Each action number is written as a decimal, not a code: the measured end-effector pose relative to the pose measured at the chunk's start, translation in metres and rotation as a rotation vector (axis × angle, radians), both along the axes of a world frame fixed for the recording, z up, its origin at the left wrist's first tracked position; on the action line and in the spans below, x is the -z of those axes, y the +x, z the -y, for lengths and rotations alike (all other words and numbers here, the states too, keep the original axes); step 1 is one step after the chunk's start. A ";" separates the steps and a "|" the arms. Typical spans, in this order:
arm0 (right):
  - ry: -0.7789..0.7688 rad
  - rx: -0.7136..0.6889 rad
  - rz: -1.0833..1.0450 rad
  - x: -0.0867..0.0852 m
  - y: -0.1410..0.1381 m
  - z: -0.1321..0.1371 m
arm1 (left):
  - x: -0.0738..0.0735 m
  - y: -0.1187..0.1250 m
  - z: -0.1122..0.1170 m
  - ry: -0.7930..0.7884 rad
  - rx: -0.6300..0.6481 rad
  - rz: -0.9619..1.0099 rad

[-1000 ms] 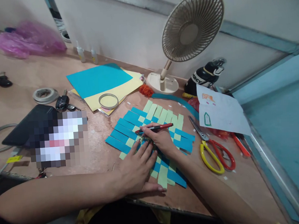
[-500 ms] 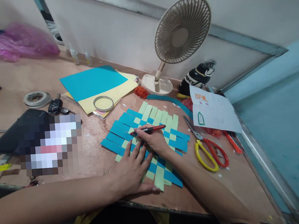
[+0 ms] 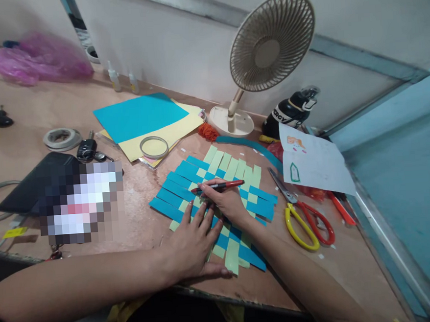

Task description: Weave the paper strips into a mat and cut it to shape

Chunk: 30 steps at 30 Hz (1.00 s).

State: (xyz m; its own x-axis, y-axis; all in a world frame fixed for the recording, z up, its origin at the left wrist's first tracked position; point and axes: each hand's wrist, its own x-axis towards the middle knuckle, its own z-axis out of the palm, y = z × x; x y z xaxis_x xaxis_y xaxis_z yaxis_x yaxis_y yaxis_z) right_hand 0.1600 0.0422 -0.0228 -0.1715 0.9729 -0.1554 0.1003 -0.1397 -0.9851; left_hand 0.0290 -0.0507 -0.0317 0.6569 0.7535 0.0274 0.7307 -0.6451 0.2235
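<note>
As the woven paper strips (image 3: 186, 170) are light and loose, the flat, open left hand (image 3: 193, 243) pins them down while the right hand (image 3: 227, 204) grips a red marker (image 3: 220, 185).

On my feed, a pixelated block (image 3: 81, 202) masks whatever lies left of the paper weave (image 3: 260, 208). The left hand (image 3: 191, 243) hides the strips beneath it, and the labels on 2 small bottles (image 3: 121, 79) beyond the weave are too small to read.
</note>
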 end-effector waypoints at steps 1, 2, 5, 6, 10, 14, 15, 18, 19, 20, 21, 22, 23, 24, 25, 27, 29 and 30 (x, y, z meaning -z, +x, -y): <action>-0.007 0.002 -0.003 0.000 0.001 0.000 | 0.000 0.000 0.000 0.005 -0.003 0.003; -0.011 0.008 0.001 -0.001 0.002 0.000 | 0.000 -0.001 0.000 0.013 -0.005 0.007; 0.022 0.013 0.058 -0.007 0.003 0.002 | 0.001 -0.001 0.000 0.028 0.001 0.008; 0.042 -0.007 0.076 -0.010 0.002 0.004 | 0.001 -0.001 -0.001 0.028 0.003 0.001; 0.092 -0.193 0.084 -0.020 -0.004 0.013 | 0.002 0.001 0.000 0.030 0.008 -0.029; 0.194 -0.332 0.184 -0.023 -0.011 0.020 | 0.004 0.000 0.000 0.040 0.012 -0.013; 0.211 -0.319 0.197 -0.022 -0.012 0.021 | 0.004 0.000 0.000 0.045 0.013 -0.007; 0.186 -0.238 0.186 -0.019 -0.012 0.018 | 0.003 -0.001 0.000 0.062 0.024 0.003; 0.169 -0.220 0.176 -0.019 -0.011 0.016 | 0.003 -0.001 0.000 0.064 0.026 0.006; 0.158 -0.199 0.169 -0.018 -0.009 0.013 | 0.003 -0.001 -0.001 0.059 0.025 0.009; 0.146 -0.173 0.161 -0.018 -0.007 0.010 | 0.003 -0.001 -0.001 0.049 0.021 0.012; 0.137 -0.138 0.147 -0.018 -0.005 0.007 | 0.003 -0.001 -0.001 0.036 0.011 0.014; 0.128 -0.102 0.130 -0.018 -0.004 0.003 | 0.003 0.000 -0.001 0.022 0.002 0.016; 0.120 -0.073 0.115 -0.018 -0.002 0.000 | 0.003 0.000 -0.001 0.011 -0.003 0.016; 0.111 -0.058 0.106 -0.017 -0.001 -0.002 | 0.003 0.000 -0.001 0.004 -0.007 0.015; 0.094 -0.056 0.111 -0.016 0.000 -0.005 | 0.002 0.001 -0.001 -0.002 -0.010 0.012; 0.099 -0.048 0.156 -0.015 0.000 -0.004 | 0.002 0.000 -0.001 -0.003 -0.005 0.011; 0.107 -0.046 0.177 -0.014 0.000 -0.004 | 0.002 0.000 -0.001 -0.003 -0.003 0.011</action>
State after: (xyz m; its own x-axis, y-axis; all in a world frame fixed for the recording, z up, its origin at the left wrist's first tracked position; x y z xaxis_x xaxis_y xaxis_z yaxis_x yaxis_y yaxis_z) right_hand 0.1599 0.0460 -0.0087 -0.1949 0.9773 -0.0830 0.2768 -0.0264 -0.9606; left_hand 0.0294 -0.0499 -0.0332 0.6542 0.7556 0.0322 0.7301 -0.6421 0.2338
